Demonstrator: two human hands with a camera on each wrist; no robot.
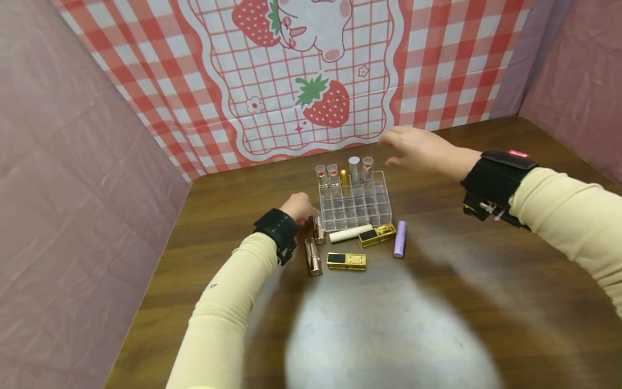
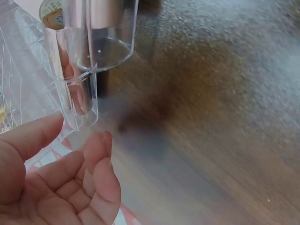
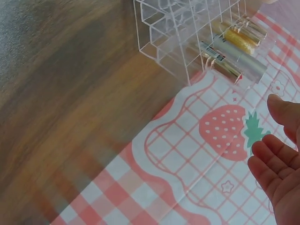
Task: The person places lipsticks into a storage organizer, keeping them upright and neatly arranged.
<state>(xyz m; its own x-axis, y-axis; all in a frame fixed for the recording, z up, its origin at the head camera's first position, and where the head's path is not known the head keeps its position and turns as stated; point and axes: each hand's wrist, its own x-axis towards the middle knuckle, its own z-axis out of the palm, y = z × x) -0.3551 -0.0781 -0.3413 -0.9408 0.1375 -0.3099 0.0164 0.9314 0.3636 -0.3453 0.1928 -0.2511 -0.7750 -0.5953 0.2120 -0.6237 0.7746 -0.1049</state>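
Note:
My left hand [image 1: 298,207] is low at the left side of the clear lipstick organizer [image 1: 324,220]. Its thumb and relaxed fingers are apart, close to the clear-capped end of a rose-gold lipstick [image 2: 77,91]. A second rose-gold lipstick [image 1: 313,256] lies on the table nearer to me. My right hand [image 1: 420,148] hovers to the right of the organizer's back row, its fingers loosely bent with nothing between them. Upright in that row are two clear-capped lipsticks at the left, a gold tube [image 1: 344,178], a silver tube [image 1: 355,168] and another clear-capped lipstick [image 1: 367,170].
Along the organizer's front lie a white tube [image 1: 350,233], a gold lipstick with a black end [image 1: 377,235] and a purple tube [image 1: 400,239]. Another gold lipstick [image 1: 346,261] lies closer to me. A strawberry-print checked cloth [image 1: 194,97] hangs behind the table.

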